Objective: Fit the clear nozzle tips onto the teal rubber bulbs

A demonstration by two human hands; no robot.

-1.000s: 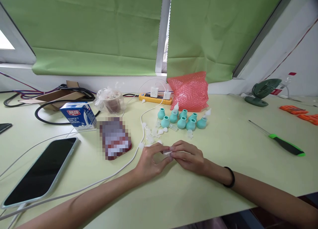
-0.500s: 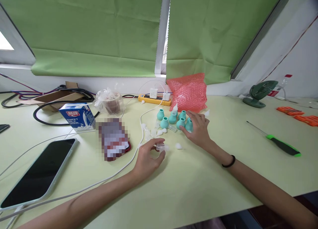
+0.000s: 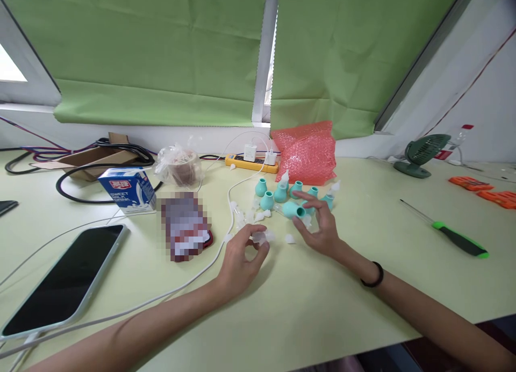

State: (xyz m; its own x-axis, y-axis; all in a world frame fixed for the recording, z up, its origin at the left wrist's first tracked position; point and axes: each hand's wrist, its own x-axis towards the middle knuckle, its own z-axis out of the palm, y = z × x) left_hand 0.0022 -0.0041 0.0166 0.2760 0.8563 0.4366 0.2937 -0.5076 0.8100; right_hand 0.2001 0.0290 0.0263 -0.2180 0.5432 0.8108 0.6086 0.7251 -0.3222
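My left hand (image 3: 242, 256) pinches a small clear plastic tube (image 3: 264, 236) between thumb and fingers, low over the table. My right hand (image 3: 320, 229) has its thumb and forefinger around a teal rubber bulb (image 3: 291, 209), which is tipped on its side with its round opening facing me. Around that bulb stand several more teal bulbs, among them an upright open one (image 3: 261, 187) and one bearing a pale nozzle (image 3: 281, 189). Loose translucent plastic pieces (image 3: 250, 216) lie between the hands and the bulbs. A small white tip (image 3: 289, 239) rests between my hands.
A white cable (image 3: 203, 270) curves across the table left of my left hand. Nearby are a phone (image 3: 64, 280), a blurred red-edged device (image 3: 186, 227) and a milk carton (image 3: 127, 191). Behind lie a yellow power strip (image 3: 252, 163) and pink bubble wrap (image 3: 305, 154). A screwdriver (image 3: 459, 239) lies right.
My right hand has drawn slightly nearer, and a teal bulb that stood upright is now tipped sideways between its fingers. The left hand has stayed nearly still with the tube.
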